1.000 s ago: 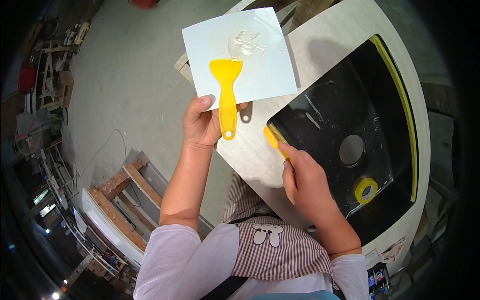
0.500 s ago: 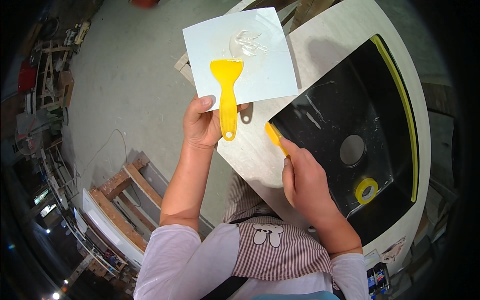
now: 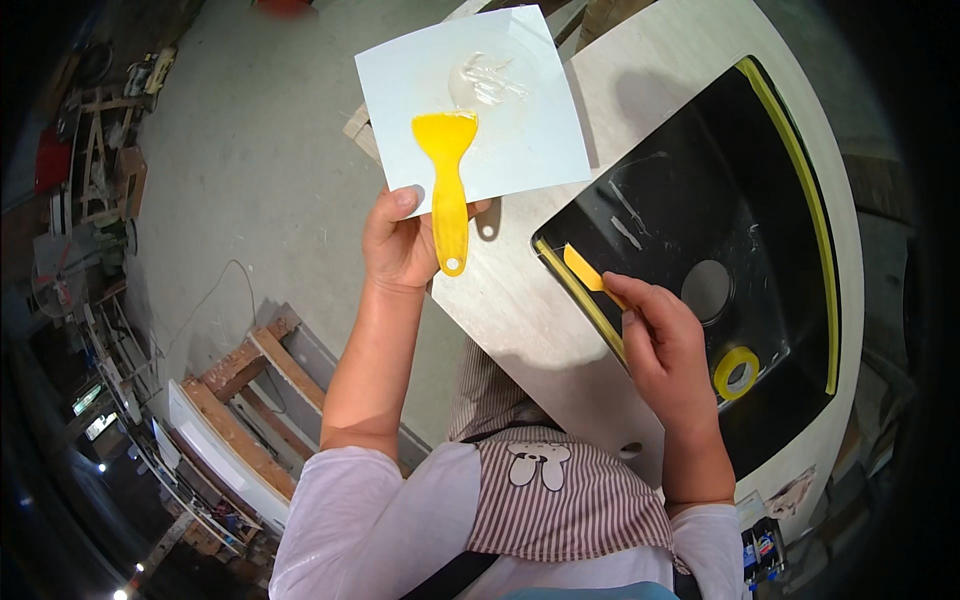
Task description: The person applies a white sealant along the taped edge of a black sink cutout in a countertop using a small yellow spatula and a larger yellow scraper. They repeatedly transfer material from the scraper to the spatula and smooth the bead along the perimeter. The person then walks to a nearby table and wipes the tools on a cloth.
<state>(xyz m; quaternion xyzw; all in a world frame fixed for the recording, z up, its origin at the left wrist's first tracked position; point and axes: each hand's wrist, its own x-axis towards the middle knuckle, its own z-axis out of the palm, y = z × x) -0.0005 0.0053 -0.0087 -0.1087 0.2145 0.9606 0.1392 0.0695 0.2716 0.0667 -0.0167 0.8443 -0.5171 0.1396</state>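
While the left hand (image 3: 403,240) grips a white sheet (image 3: 535,130) carrying a large scraper (image 3: 448,180), blade pointing away, the right hand (image 3: 668,340) pinches a small scraper (image 3: 584,269) over the black sink (image 3: 690,165), its long axis slanting to upper left near the taped edge (image 3: 588,308); open room lies rightward.

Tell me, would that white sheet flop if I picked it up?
Probably not much: the white sheet looks fairly stiff, sticking out nearly flat from the left hand at its lower edge. It's likely light, since one hand supports it. Tilt it, though, and the yellow scraper lying on it might slide off, because it pokes past the edge.
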